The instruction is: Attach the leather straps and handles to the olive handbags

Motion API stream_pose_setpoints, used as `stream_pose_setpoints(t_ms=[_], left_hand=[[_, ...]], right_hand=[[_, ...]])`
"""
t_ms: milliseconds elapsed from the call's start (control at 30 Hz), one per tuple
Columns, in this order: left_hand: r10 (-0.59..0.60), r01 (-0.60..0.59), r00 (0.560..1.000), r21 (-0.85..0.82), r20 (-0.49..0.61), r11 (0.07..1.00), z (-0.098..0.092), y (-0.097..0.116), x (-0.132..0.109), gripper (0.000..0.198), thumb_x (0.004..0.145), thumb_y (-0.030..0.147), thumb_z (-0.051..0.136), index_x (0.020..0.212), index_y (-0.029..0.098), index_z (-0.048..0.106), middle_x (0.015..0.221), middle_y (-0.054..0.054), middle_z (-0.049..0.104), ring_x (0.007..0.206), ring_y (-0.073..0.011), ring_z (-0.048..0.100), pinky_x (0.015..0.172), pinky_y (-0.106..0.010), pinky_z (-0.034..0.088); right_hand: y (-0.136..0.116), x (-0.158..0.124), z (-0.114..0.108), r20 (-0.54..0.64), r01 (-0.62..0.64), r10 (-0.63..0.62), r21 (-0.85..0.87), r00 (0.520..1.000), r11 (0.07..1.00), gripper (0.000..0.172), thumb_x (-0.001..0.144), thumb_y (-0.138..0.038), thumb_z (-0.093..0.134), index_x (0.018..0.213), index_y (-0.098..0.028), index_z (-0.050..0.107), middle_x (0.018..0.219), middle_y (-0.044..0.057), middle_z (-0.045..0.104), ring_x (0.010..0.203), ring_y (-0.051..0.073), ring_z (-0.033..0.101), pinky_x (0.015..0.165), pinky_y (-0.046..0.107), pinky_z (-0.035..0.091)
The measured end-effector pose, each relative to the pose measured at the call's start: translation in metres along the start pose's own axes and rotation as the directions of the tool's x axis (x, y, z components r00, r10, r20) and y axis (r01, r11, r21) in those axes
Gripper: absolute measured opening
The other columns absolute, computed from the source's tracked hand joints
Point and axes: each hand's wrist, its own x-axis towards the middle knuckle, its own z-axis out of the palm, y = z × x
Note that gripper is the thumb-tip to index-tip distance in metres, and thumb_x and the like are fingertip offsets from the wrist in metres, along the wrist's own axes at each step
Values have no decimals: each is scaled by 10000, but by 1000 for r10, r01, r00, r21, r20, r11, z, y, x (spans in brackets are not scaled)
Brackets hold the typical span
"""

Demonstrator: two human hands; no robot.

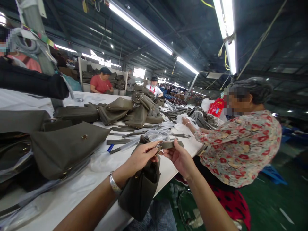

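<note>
My left hand (142,156) pinches the metal buckle end of an olive-grey strap (170,144), fingers closed on it. My right hand (180,158) grips the same strap from the other side, thumb on top. Below my hands an olive-grey bag (141,189) hangs over the edge of the white table (79,187). A silver bracelet (114,183) is on my left wrist.
Several olive-grey bags (64,147) and loose straps (120,141) lie across the table. A person in a floral shirt (240,147) leans over the table at the right, one hand on white plastic. Two other people sit at the far end. Green floor lies to the right.
</note>
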Motion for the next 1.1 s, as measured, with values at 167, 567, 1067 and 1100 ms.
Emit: stream_pose_setpoints(t_ms=[167, 567, 1067, 1100], left_hand=[[-18, 18, 1000, 18, 5, 1000, 0, 0, -1, 538, 936, 432, 525, 1408, 175, 520, 892, -53, 643, 608, -106, 553, 548, -214, 434], [9, -3, 999, 179, -31, 984, -4, 2, -1, 538, 950, 427, 493, 1416, 159, 509, 922, -74, 675, 522, -87, 510, 464, -207, 335], [42, -46, 999, 317, 19, 947, -9, 9, -2, 480, 947, 374, 497, 1376, 170, 562, 775, -33, 682, 506, -105, 519, 526, -216, 405], [48, -54, 999, 339, 25, 939, -9, 9, -2, 469, 948, 370, 494, 1368, 176, 573, 744, -24, 674, 497, -107, 522, 523, -215, 405]], right_hand=[[4, -2, 2, 73, 160, -148, -202, 986, 966, 409, 892, -510, 617, 1008, -146, 764, 889, 87, 758, 769, 158, 688, 779, 275, 555], [0, -4, 4, -64, 195, -218, -255, 974, 947, 483, 868, -578, 605, 924, -127, 769, 842, 119, 767, 718, 200, 720, 667, 287, 569], [-6, -6, 9, -106, 175, -213, -290, 971, 941, 470, 853, -570, 630, 860, -120, 762, 815, 117, 770, 688, 216, 724, 613, 299, 586], [-7, -7, 8, -98, 190, -239, -359, 966, 914, 477, 862, -575, 615, 882, -122, 765, 828, 117, 771, 696, 226, 725, 618, 312, 587]])
